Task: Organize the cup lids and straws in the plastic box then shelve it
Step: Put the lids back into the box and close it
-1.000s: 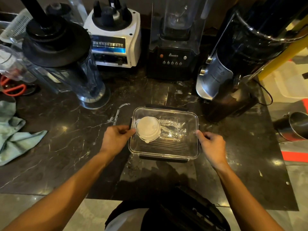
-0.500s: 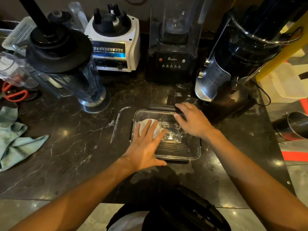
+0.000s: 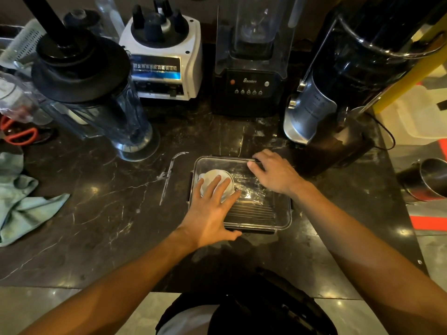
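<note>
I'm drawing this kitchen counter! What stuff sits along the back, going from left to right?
Big dark blender jug → white blender base → black blender with buttons → shiny silver and black machine.

Single head-worn wide-angle view, steeply downward and forward over the dark marble counter (image 3: 101, 213), close above both forearms.
</note>
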### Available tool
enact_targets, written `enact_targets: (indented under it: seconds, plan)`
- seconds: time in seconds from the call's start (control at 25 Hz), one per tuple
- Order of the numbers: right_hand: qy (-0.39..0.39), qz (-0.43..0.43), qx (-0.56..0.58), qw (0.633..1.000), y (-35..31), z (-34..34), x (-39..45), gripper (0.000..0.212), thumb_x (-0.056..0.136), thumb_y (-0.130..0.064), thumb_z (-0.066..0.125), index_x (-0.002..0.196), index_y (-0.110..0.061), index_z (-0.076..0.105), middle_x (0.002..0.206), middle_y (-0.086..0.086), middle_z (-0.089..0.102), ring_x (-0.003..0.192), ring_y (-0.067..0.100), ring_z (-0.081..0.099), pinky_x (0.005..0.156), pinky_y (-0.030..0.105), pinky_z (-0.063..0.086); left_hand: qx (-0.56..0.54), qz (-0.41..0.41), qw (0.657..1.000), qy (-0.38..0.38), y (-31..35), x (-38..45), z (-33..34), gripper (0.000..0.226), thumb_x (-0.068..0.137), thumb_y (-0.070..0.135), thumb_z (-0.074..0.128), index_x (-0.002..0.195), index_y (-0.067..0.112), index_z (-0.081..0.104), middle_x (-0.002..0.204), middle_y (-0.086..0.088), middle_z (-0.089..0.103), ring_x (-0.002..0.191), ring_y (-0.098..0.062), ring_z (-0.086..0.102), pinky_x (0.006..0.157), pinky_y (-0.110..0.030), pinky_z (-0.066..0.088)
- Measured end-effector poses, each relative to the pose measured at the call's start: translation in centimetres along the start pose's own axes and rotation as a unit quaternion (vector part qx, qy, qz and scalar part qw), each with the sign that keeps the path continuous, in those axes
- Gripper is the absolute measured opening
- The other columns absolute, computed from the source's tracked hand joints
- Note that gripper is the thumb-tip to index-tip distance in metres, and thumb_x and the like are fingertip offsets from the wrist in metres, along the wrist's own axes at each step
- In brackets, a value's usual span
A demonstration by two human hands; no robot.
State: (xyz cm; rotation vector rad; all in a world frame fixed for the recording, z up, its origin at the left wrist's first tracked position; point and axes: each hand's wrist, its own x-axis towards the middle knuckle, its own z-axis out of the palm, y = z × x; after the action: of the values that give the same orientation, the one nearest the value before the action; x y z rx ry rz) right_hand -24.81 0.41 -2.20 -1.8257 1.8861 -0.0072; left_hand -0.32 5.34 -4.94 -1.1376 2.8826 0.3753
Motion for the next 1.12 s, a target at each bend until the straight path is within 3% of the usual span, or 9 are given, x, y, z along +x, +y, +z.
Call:
enact_targets:
  seconds: [0.28,0.4,0.52,0.64,0.72,0.8,0.92,1.04,1.12]
  plan:
    - [-0.002,0.02,-0.006,1.0,-0.9,0.0,0.8,0.054,0.105,-0.054,0.041,0.137,-0.015,0.06,0.135,0.006,0.06,0.129,0.028,0.054,0.111,0.052,0.038,-0.007,0.001,1.0,0.024,0.0,-0.2,0.4,0.099,0.071,0.081,0.062,0.148,0.021,0.049,0.157,-0.019,0.043,0.149,-0.042,0.036,0.117,-0.072,0.022]
    - [0.108,0.016,0.099,0.989,0.7,0.3,-1.4,0.061,0.102,-0.053,0.052,0.149,-0.013,0.052,0.148,0.008,0.054,0.139,0.026,0.05,0.117,0.048,0.037,-0.125,-0.031,0.988,0.082,-0.8,-1.0,-0.6,0.1,0.073,0.081,0.063,0.152,0.023,0.044,0.164,-0.013,0.034,0.155,-0.029,0.024,0.124,-0.062,0.016]
    - [0.214,0.138,0.334,0.907,1.9,1.9,-6.2,0.065,0.098,-0.043,0.068,0.153,-0.016,0.047,0.155,0.005,0.048,0.142,0.019,0.045,0.118,0.036,0.037,-0.306,-0.177,0.927,0.126,-2.9,-2.5,-1.1,0.104,0.072,0.07,0.078,0.157,0.028,0.036,0.166,0.002,0.03,0.154,-0.016,0.024,0.124,-0.045,0.021]
    - [0.167,0.224,0.514,0.811,2.8,4.6,-9.3,0.067,0.094,-0.033,0.074,0.154,-0.019,0.046,0.149,0.001,0.053,0.139,0.022,0.051,0.11,0.036,0.045,-0.567,-0.32,0.753,0.092,-3.9,-3.0,-1.3,0.107,0.069,0.054,0.086,0.158,0.025,0.033,0.159,0.002,0.044,0.143,-0.018,0.045,0.116,-0.04,0.042]
    - [0.16,0.247,0.564,0.771,3.2,6.3,-10.6,0.059,0.093,-0.026,0.075,0.147,-0.017,0.053,0.143,0.005,0.062,0.129,0.024,0.061,0.102,0.032,0.051,-0.622,-0.365,0.688,0.077,-3.5,-3.0,-1.1,0.1,0.072,0.046,0.084,0.155,0.015,0.038,0.143,-0.001,0.058,0.128,-0.019,0.058,0.109,-0.035,0.048]
    - [0.16,0.247,0.58,0.759,3.0,7.4,-11.9,0.041,0.095,-0.023,0.072,0.135,-0.015,0.063,0.127,0.006,0.073,0.115,0.022,0.07,0.089,0.023,0.056,-0.634,-0.382,0.669,0.064,-2.7,-3.3,-0.8,0.086,0.078,0.043,0.081,0.148,0.009,0.046,0.121,0.003,0.067,0.111,-0.015,0.067,0.101,-0.031,0.052]
    - [0.136,0.227,0.592,0.761,2.0,8.0,-13.1,0.023,0.101,-0.023,0.064,0.123,-0.024,0.07,0.108,-0.009,0.08,0.102,0.008,0.074,0.075,0.011,0.055,-0.641,-0.38,0.665,0.05,-1.7,-3.9,-0.3,0.074,0.074,0.056,0.076,0.132,0.013,0.062,0.11,-0.004,0.078,0.102,-0.017,0.075,0.103,-0.043,0.054]
    - [0.126,0.214,0.596,0.764,1.2,8.1,-13.2,0.025,0.102,-0.025,0.062,0.126,-0.028,0.067,0.112,-0.01,0.078,0.099,0.0,0.074,0.079,0.013,0.055,-0.634,-0.381,0.672,0.05,-1.1,-3.7,-0.6,0.078,0.074,0.059,0.068,0.137,0.015,0.058,0.118,-0.004,0.075,0.108,-0.017,0.072,0.101,-0.038,0.054]
    - [0.127,0.213,0.611,0.751,1.1,7.8,-13.0,0.032,0.101,-0.028,0.063,0.133,-0.027,0.065,0.116,-0.006,0.078,0.104,0.006,0.074,0.09,0.025,0.056,-0.63,-0.379,0.675,0.059,-1.0,-3.5,-1.2,0.092,0.07,0.072,0.069,0.142,0.017,0.054,0.13,-0.006,0.069,0.117,-0.021,0.067,0.109,-0.046,0.049]
